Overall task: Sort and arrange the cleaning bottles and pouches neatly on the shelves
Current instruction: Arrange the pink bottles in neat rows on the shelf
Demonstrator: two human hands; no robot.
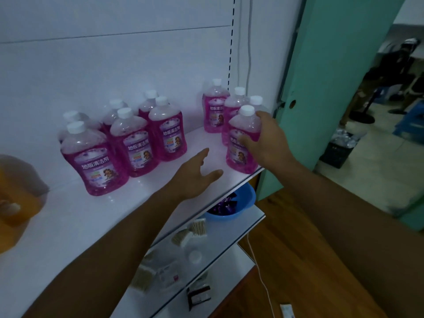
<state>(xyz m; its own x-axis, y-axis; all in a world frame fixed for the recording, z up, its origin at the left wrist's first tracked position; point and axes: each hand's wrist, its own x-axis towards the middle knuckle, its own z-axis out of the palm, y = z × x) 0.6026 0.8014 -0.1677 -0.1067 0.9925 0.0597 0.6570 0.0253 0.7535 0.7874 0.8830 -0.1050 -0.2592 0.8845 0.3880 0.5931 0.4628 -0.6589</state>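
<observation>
Two hands: right hand (263, 138) fingers grip front pink bottle (242, 143); left hand (195, 173) fingers relaxed above shelf (114, 214).

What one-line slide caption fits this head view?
Right hand grips a pink cleaner bottle at the shelf edge; open left hand hovers between two bottle groups.

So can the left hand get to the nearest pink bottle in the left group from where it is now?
Probably yes. The left hand hovers open over bare white shelf, and nothing stands between it and that white-capped pink plastic bottle at the group's front.
</observation>
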